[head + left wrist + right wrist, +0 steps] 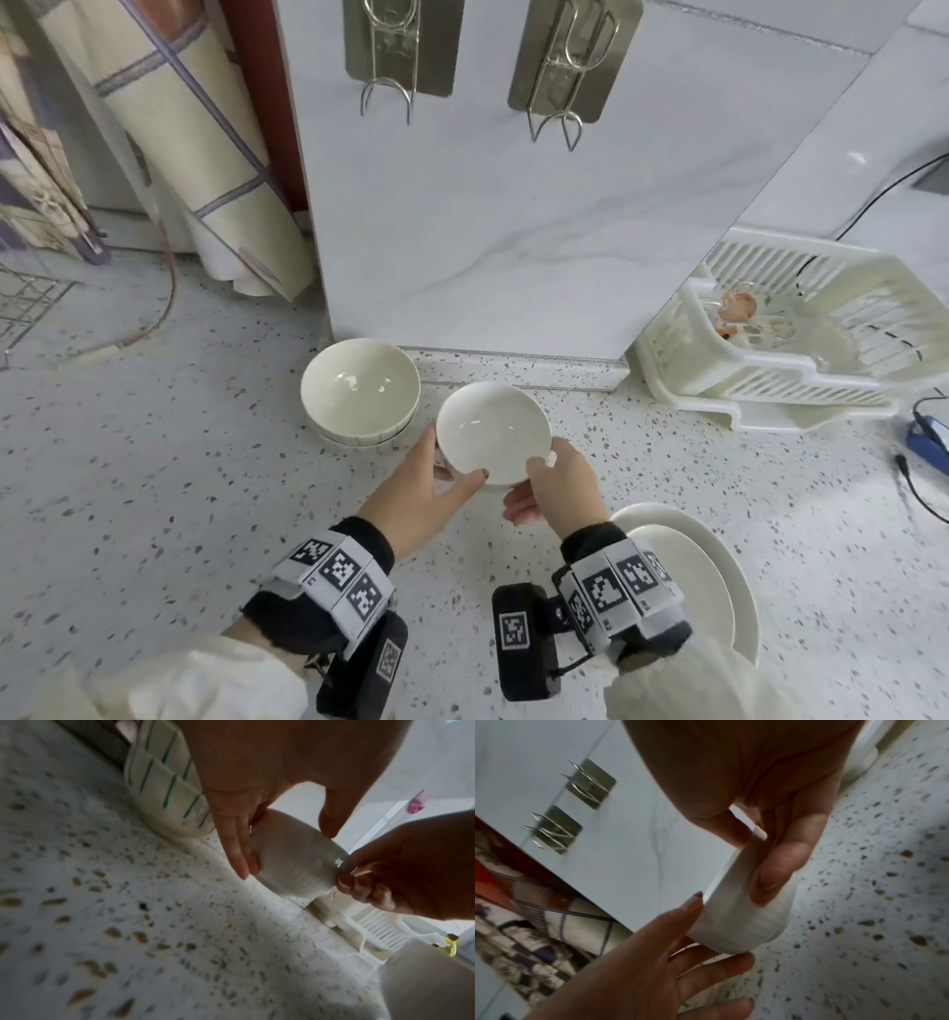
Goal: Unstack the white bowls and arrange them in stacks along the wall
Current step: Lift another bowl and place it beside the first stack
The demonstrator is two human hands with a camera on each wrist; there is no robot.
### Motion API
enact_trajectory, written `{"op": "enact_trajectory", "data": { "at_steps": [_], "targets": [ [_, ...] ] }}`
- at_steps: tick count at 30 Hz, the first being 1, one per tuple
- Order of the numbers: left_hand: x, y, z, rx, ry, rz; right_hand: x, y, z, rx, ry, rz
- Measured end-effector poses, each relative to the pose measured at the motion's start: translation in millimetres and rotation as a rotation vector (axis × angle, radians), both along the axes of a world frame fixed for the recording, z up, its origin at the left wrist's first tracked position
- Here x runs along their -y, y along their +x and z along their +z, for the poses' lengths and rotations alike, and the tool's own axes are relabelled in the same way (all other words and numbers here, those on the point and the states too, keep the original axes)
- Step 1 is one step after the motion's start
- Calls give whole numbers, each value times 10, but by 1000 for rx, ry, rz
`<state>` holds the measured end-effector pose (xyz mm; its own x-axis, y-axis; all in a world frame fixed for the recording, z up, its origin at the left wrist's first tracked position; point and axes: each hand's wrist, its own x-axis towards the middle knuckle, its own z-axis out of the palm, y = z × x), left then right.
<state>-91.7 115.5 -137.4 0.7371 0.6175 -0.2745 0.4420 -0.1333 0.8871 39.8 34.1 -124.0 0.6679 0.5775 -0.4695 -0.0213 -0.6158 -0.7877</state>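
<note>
Both hands hold one small white bowl (490,429) low over the speckled counter, slightly tilted. My left hand (457,473) has its thumb on the near rim and its fingers along the bowl's left side. My right hand (539,488) pinches the right rim, thumb inside and fingers underneath. The left wrist view shows the bowl (295,862) between my left hand (287,855) and the curled right hand (372,882). In the right wrist view my right hand (754,860) clamps the bowl (736,923). Just left of it, a stack of cream bowls (359,390) stands against the wall.
White plates (719,575) lie stacked at the near right, partly under my right wrist. A white plastic dish rack (770,360) stands at the back right with glassware in it. The marble wall panel (488,231) carries two metal hooks. Cables lie at the far right.
</note>
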Motion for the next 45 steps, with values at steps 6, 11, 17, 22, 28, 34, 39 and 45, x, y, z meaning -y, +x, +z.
{"op": "enact_trajectory", "data": {
  "at_steps": [6, 11, 17, 22, 28, 34, 39, 45],
  "targets": [
    [-193, 54, -188, -32, -58, -52, -157, 52, -183, -54, -72, -61],
    [-270, 125, -260, -15, -89, -34, -251, 96, -218, -76, -62, -105],
    [-292, 202, -310, 23, -71, -11, -304, 128, -233, -71, -38, -136],
    [-314, 230, -339, 20, -30, -1, -326, 117, -253, -77, -3, -141],
    [-312, 248, -328, 48, -19, 24, -351, 135, -266, -89, 23, -116],
    [-313, 258, -337, 52, -18, 45, -366, 136, -272, -91, 15, -95],
    [-264, 213, -282, 4, 8, 33, -263, 98, -145, -72, -4, -51],
    [-71, 67, -158, -205, 48, 43, 188, 204, 274, 8, 71, 66]
  ]
}}
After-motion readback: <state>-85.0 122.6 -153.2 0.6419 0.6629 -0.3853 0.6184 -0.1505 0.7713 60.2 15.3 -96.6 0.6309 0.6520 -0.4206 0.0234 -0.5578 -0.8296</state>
